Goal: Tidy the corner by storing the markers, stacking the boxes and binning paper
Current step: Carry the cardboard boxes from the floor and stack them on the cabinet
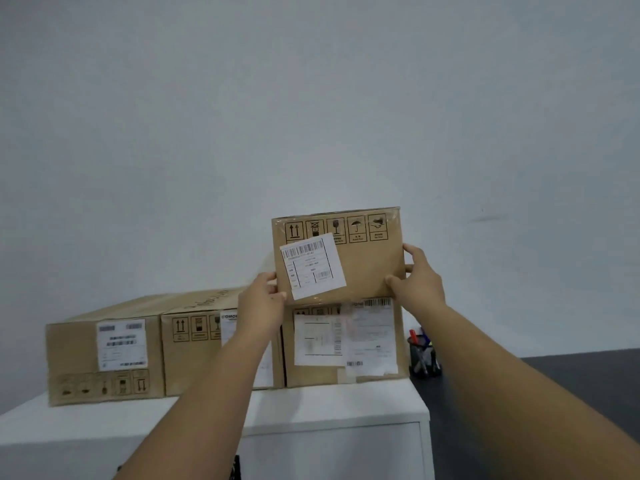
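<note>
Both our hands, left hand [265, 299] and right hand [417, 280], grip a small box [363, 265] by its sides, directly above the bottom box [367, 344] on the counter [329, 407].

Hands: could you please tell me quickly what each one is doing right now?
Left hand: grips the left edge of the top box.
Right hand: grips the right edge of the same box.

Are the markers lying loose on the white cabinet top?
No, the markers stand in a dark pen holder right of the cardboard boxes.
</note>
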Motion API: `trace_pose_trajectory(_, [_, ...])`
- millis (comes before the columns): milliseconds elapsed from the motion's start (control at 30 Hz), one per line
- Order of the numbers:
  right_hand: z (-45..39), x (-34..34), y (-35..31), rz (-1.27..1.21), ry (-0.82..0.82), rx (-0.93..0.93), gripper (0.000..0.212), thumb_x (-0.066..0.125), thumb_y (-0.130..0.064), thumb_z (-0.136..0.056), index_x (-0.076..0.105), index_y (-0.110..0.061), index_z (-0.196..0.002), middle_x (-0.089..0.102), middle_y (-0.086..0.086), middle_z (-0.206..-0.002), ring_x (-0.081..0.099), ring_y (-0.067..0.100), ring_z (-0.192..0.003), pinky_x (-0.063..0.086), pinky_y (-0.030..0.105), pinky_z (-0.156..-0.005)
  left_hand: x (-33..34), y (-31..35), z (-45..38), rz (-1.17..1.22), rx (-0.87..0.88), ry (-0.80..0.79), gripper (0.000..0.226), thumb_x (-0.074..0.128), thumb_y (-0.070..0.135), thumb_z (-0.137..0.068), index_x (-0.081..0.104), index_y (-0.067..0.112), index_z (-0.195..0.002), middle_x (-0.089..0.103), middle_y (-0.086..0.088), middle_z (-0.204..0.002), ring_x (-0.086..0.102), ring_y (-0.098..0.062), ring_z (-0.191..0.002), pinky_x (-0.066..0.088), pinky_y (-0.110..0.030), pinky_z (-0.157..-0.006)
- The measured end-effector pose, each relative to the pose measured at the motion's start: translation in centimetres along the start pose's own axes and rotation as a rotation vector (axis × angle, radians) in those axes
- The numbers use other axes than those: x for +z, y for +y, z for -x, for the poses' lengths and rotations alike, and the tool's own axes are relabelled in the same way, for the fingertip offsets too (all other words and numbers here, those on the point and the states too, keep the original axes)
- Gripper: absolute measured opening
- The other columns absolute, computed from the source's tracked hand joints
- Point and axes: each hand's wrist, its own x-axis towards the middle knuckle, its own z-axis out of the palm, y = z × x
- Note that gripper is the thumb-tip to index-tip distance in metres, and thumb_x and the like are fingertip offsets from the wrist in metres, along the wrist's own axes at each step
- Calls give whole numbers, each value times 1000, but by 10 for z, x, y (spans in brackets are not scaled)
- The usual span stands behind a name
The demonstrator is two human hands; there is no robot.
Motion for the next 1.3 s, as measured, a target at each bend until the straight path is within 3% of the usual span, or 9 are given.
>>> trace_pose_trajectory(167, [-11, 4, 31, -7, 0, 49, 52, 66, -20, -87, 49, -29, -135, 66, -2, -121, 60, 13, -94, 48, 27, -78, 14, -7, -17, -105, 14, 6, 30, 62, 15, -94, 65, 9, -123, 71, -6, -115, 62, -17, -97, 47, -28, -86])
trace_pose_trajectory(367, [-16, 11, 47, -68, 4, 55, 47, 71, -25, -85, 59, -26, -130, 74, -3, -102, 63, 4, -81, 39, 11, -61, 22, -20, -33, -174, 7, 42, 28, 62, 19, -94, 67, 12, -121, 71, -8, -113, 63, -22, -98, 44, -28, -81])
trace_pose_trajectory(533, [-16, 14, 45, -43, 27, 53, 47, 70, -25, -86, 58, -24, -132, 74, -1, -104, 60, 5, -79, 38, 11, -56, 22, -23, -32, -193, 5, 23, 30, 59, 21, -96, 65, 13, -124, 69, -9, -116, 62, -22, -100, 45, -29, -84])
trace_pose_trajectory(700, [-13, 15, 41, 8, 11, 44, 47, 68, -24, -88, 55, -21, -133, 72, 3, -108, 57, 9, -85, 40, 18, -69, 17, -29, -25, -188, 31, -20, 28, 59, 11, -94, 68, 13, -121, 72, -6, -114, 65, -18, -102, 43, -22, -85])
trace_pose_trajectory(900, [-13, 15, 37, 33, 1, 60, 43, 66, -20, -89, 55, -19, -131, 72, 5, -107, 57, 10, -79, 39, 14, -61, 9, -33, -22, -184, 84, -123, 60, 35, -13, -87, 70, 24, -120, 74, 3, -101, 54, 4, -68, 38, -1, -52])
trace_pose_trajectory(1000, [-9, 20, 35, 81, 36, 54, 50, 62, -22, -90, 47, -21, -138, 64, 8, -125, 59, 20, -101, 47, 30, -84, 4, -37, -19, -218, 125, -184, 62, 36, -12, -86, 68, 27, -121, 70, 3, -115, 57, -2, -85, 45, -7, -65])
trace_pose_trajectory(1100, [8, 34, 19, 227, 243, -57, 52, 56, -20, -86, 43, -23, -137, 42, 9, -142, 36, 32, -129, 34, 44, -103, -11, -40, -12, -279, 98, -145, 54, 45, -2, -94, 52, 24, -140, 57, -2, -138, 54, -4, -90, 44, -13, -71])
trace_pose_trajectory(1233, [41, 70, -15, 228, 201, -259, 32, 50, -13, -81, 59, -25, -109, 46, 4, -130, 36, 32, -121, 30, 40, -100, -54, -61, 3, -351, 60, -150, 55, 55, 4, -93, 48, 22, -144, 49, -3, -145, 51, -21, -129, 39, -19, -89])
trace_pose_trajectory(1300, [59, 97, -28, 237, 104, -370, 26, 48, -13, -80, 64, -24, -98, 51, 5, -123, 40, 32, -117, 30, 38, -99, -84, -75, 17, -406, 12, -150, 52, 59, 7, -92, 52, 21, -142, 48, -5, -147, 49, -25, -132, 40, -22, -90])
